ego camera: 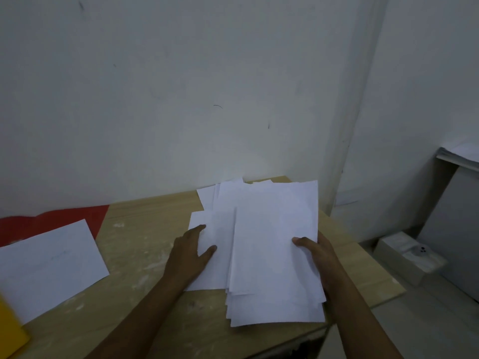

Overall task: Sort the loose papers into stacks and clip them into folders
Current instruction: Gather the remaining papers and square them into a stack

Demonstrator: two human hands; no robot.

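The right hand (315,252) is extended from the lower right, and a thick stack of white papers (274,255) is gripped along its right edge: the thumb is laid across the top sheet while the remaining fingers are curled beneath the stack and hidden by it. The left hand (190,251) is reached forward from the lower left with the palm down; its fingers are held straight and spread, and are pressed flat on the loose sheets (207,244) lying just left of the stack. Both forearms are seen bare.

The stack is made up of plain white sheets whose lower edges are fanned unevenly, so that several layers are shown at the near end. It is held over the right part of the wooden desk (145,255), with more white papers (228,193) spread behind it toward the wall. A separate white sheet (49,265) is laid well apart at the left of the desk, partly over a red folder (51,218), and a corner of a yellow folder (10,330) is seen at the lower left edge.

No writing can be read on any sheet; only faint marks are visible on the left sheet, blurred beyond reading.
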